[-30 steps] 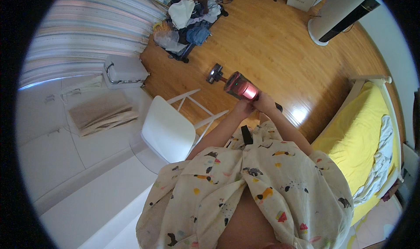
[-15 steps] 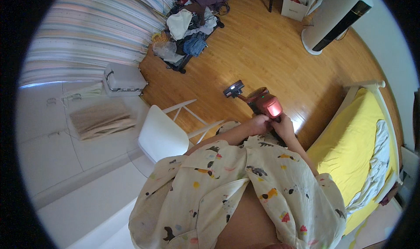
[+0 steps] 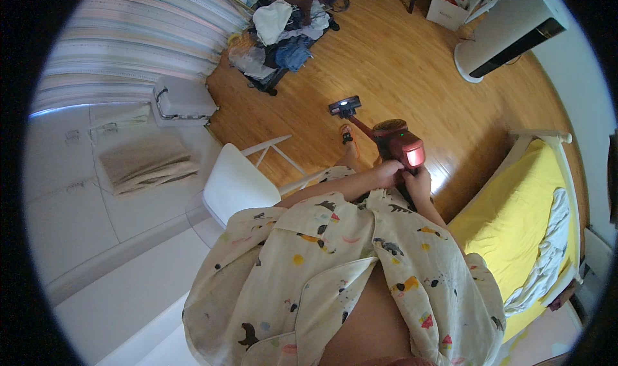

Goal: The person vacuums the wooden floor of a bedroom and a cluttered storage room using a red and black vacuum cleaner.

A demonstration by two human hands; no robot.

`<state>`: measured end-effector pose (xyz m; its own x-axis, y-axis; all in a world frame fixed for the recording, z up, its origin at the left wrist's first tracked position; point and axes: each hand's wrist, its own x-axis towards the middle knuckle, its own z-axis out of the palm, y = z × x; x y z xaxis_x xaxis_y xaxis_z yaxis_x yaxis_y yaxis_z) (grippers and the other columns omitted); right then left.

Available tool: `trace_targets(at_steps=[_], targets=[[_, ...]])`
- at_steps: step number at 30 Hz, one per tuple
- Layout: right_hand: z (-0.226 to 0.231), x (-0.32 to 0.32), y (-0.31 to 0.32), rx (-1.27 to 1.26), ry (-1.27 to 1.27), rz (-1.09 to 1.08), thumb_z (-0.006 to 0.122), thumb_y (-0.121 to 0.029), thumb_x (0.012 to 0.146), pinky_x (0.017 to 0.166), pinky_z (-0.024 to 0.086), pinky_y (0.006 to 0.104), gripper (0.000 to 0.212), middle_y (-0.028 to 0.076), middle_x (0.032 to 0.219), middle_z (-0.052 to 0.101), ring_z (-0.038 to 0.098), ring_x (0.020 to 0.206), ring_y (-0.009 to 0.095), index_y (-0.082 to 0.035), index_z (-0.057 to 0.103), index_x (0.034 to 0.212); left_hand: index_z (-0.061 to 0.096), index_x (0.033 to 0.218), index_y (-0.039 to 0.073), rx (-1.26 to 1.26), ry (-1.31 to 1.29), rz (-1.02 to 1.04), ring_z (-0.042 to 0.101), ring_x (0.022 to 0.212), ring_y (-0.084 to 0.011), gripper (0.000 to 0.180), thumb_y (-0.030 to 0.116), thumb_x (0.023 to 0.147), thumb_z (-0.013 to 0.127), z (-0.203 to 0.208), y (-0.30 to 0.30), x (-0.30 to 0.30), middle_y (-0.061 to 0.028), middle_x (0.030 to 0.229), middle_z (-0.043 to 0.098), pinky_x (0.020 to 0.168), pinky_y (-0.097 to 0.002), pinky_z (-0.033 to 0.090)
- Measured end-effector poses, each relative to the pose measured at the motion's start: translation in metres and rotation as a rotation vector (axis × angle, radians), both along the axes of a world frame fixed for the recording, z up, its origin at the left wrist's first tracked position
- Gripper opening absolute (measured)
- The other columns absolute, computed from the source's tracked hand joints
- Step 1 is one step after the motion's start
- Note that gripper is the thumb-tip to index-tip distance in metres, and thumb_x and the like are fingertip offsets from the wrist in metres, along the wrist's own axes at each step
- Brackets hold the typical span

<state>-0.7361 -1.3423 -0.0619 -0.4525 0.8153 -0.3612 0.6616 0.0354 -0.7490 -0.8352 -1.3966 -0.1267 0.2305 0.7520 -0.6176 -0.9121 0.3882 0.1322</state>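
red vacuum (image 3: pixel 398 142): was just ahead of the fingers, long axis slanting forward-left to its floor head (image 3: pixel 345 106) on the wooden floor (image 3: pixel 399 64)
left hand (image 3: pixel 388 172): fingers curled round the vacuum's near end
right hand (image 3: pixel 419 183): wrapped there too, about equally near, fingertips hidden

The stick vacuum (image 3: pixel 389 137) is red with a dark head (image 3: pixel 351 109). It slants, body (image 3: pixel 402 145) raised, head down on the wooden floor (image 3: pixel 399 64); head lamp (image 3: pixel 344 103) and green indicator (image 3: pixel 402 134) glow.
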Motion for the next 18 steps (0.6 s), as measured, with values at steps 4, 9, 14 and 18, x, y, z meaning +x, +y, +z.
trace_targets(at_steps=[4,9,14,18], targets=[[-0.021,-0.032,0.001,-0.004,-0.039,0.024,0.059,-0.019,0.061,0.064,0.043,0.0406,0.032,0.021,0.074,0.057,0.055,0.073,0.036,0.002,0.055,0.084,0.053,0.093,0.007,-0.042,0.062,0.041,0.053,0.080,-0.0210,0.020,0.009,0.074,0.047,-0.010,0.003,-0.031,-0.0072,0.088,0.056,0.073,-0.0350,0.042],[-0.025,-0.090,0.000,-0.020,0.014,0.036,0.060,-0.020,0.062,0.063,0.044,0.0395,0.030,0.022,0.074,0.058,0.056,0.074,0.035,0.001,0.056,0.083,0.053,0.092,0.008,-0.172,0.182,0.051,0.053,0.077,-0.0198,0.018,0.009,0.075,0.049,-0.009,0.003,-0.082,-0.0075,0.088,0.055,0.070,-0.0351,0.044],[-0.057,-0.143,0.004,-0.162,0.029,0.163,0.057,-0.013,0.064,0.064,0.044,0.0344,0.029,0.017,0.075,0.059,0.059,0.073,0.027,0.002,0.055,0.089,0.054,0.092,0.008,-0.094,0.217,0.208,0.052,0.080,-0.0192,0.017,0.012,0.077,0.049,-0.049,0.001,-0.128,-0.0070,0.089,0.055,0.069,-0.0347,0.044],[-0.069,-0.174,0.003,-0.149,0.003,0.201,0.058,-0.013,0.067,0.065,0.044,0.0324,0.029,0.016,0.078,0.059,0.058,0.076,0.022,0.001,0.053,0.092,0.053,0.094,0.008,-0.100,0.272,0.221,0.053,0.082,-0.0195,0.018,0.015,0.079,0.048,-0.054,0.006,-0.158,-0.0078,0.092,0.055,0.070,-0.0341,0.044]])
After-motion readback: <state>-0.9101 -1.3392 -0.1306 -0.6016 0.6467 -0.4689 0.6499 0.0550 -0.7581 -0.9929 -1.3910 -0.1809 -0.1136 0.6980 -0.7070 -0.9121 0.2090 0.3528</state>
